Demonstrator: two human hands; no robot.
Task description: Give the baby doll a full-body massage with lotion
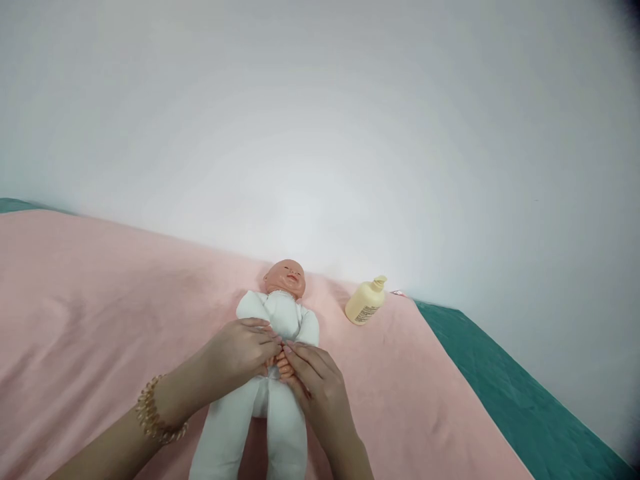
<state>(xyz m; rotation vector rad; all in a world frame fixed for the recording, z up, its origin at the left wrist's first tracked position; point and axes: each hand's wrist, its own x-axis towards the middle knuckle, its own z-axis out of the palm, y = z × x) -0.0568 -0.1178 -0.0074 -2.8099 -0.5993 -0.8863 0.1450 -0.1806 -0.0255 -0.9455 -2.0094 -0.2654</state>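
Note:
A baby doll (285, 313) with a white cloth body lies on its back, head toward the wall and legs toward me. My left hand (245, 350), with a coiled bracelet on its wrist, is closed around one of the doll's hands, which is mostly hidden under my fingers. My right hand (317, 380) grips the doll's other hand, whose small fingers show beside my thumb. Both my hands meet over the doll's belly, fingertips nearly touching. Past the doll's shoulder on the right stands a cream pump bottle (367, 303), touched by neither hand.
Under the doll spreads a pink cloth (410, 400), wrinkled at the left. A green surface (510, 373) shows beyond its right edge and at the far left corner. A plain pale wall (320, 133) rises directly behind the doll's head and the bottle.

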